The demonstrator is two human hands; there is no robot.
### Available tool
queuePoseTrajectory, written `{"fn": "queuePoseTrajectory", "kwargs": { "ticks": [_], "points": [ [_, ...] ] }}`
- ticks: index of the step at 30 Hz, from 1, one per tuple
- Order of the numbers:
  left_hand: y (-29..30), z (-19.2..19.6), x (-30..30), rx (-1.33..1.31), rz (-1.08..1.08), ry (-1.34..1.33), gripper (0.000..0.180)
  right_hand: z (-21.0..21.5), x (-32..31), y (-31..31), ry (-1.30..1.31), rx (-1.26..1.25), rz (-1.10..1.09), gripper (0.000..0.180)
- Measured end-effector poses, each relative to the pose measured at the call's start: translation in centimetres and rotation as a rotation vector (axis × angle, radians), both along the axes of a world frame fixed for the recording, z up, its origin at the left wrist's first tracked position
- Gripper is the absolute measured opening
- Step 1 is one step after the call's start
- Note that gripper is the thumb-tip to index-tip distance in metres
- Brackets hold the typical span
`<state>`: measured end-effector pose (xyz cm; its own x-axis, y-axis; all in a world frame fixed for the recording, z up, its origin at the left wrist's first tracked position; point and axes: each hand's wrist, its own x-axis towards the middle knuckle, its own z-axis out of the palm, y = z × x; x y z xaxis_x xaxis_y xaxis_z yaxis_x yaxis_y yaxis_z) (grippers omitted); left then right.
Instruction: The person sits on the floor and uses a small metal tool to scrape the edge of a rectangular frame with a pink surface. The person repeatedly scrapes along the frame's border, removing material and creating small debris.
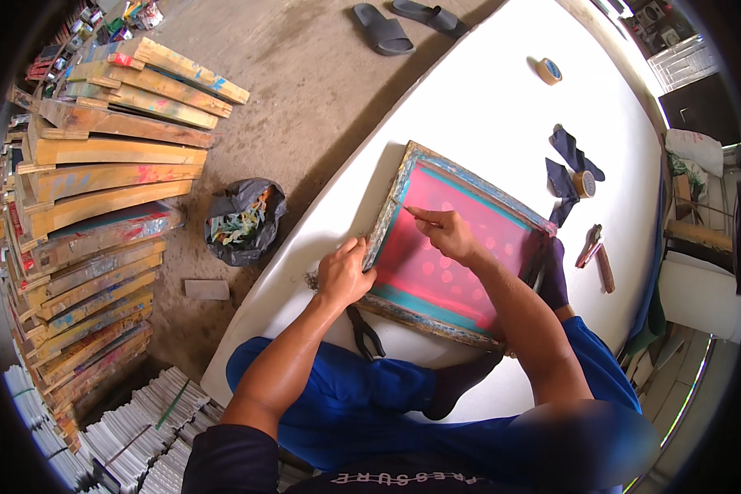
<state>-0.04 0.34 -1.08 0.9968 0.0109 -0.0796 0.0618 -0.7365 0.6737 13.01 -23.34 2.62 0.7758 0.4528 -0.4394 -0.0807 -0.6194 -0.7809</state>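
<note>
Head view: screen-printing frame (453,247) lies flat on the white bench (486,107) at frame centre. My left hand (343,272) clamps its left edge to steady it; my right hand (445,233) pinches something small, probably tape, on the pink mesh. Pliers (364,331) sit beside my knee.

The screen frame (387,216) is worn, paint-stained wood around taut, matt pink mesh (461,255); the table (486,107) is smooth white, the floor (321,74) rough concrete.
</note>
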Motion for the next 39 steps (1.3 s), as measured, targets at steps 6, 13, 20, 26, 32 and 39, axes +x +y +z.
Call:
{"fn": "queuePoseTrajectory", "kwargs": {
  "ticks": [6, 13, 20, 26, 32, 39],
  "points": [
    [0.1, 0.3, 0.1, 0.017, -0.011, -0.006, 0.055, 1.6, 1.0, 0.7, -0.441, -0.393, 0.327, 0.041],
    [-0.3, 0.5, 0.4, 0.006, -0.02, -0.024, 0.052, -1.1, 1.8, 0.4, -0.322, -0.032, 0.186, 0.037],
    [0.0, 0.8, 0.1, 0.013, -0.014, -0.018, 0.055, 3.8, -1.0, 6.2, -0.56, -0.363, 0.321, 0.035],
    [-0.2, 0.8, 0.2, -0.014, 0.007, 0.04, 0.059, 3.0, -1.6, 2.4, -0.526, -0.37, 0.052, 0.035],
    [-0.2, 1.1, 0.3, -0.01, 0.009, 0.068, 0.06, 2.1, -2.4, 2.0, -0.523, -0.306, -0.023, 0.034],
    [-0.1, 1.2, 0.3, 0.001, 0.006, 0.067, 0.059, 3.2, -1.7, 2.2, -0.48, -0.368, 0.033, 0.037]
  ]
}}
